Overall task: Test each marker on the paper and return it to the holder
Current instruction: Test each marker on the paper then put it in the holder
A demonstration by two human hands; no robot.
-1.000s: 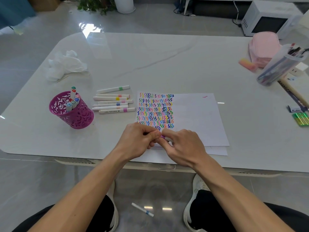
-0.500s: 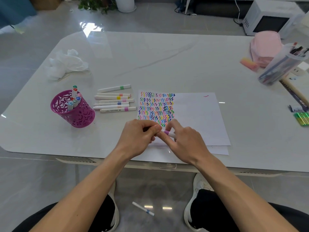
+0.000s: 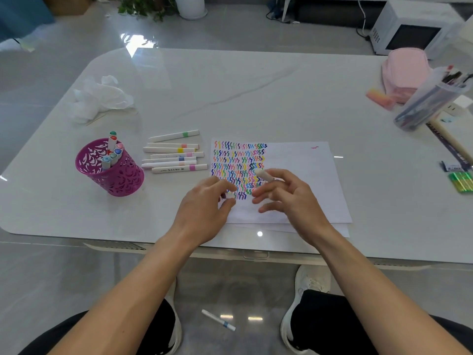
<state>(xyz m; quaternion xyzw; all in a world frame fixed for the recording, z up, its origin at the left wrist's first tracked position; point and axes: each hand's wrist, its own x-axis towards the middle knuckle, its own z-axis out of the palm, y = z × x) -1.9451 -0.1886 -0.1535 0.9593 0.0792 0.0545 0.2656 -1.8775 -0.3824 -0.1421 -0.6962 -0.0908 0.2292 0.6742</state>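
Observation:
My right hand (image 3: 289,196) holds a white marker (image 3: 265,175) between thumb and forefinger above the white paper (image 3: 302,170), its pale end pointing up-left and the other fingers spread. My left hand (image 3: 204,203) hovers just left of it at the paper's left edge. Its fingertips pinch a small pale cap (image 3: 229,194), mostly hidden. Rows of coloured squiggles (image 3: 238,165) fill the paper's left part. Left of the paper lie several white markers (image 3: 174,157) in a row. Further left, the purple openwork holder (image 3: 115,175) stands with several markers upright in it.
A crumpled white tissue (image 3: 99,98) lies at the back left. At the right are a pink pouch (image 3: 404,73), a clear tub of pens (image 3: 430,103), a pink eraser (image 3: 378,98) and green highlighters (image 3: 463,181). One marker (image 3: 218,320) lies on the floor between my feet.
My hands, joined on the marker near the table's front edge, have pulled apart and moved forward. The right hand now carries the marker alone; the left keeps the cap.

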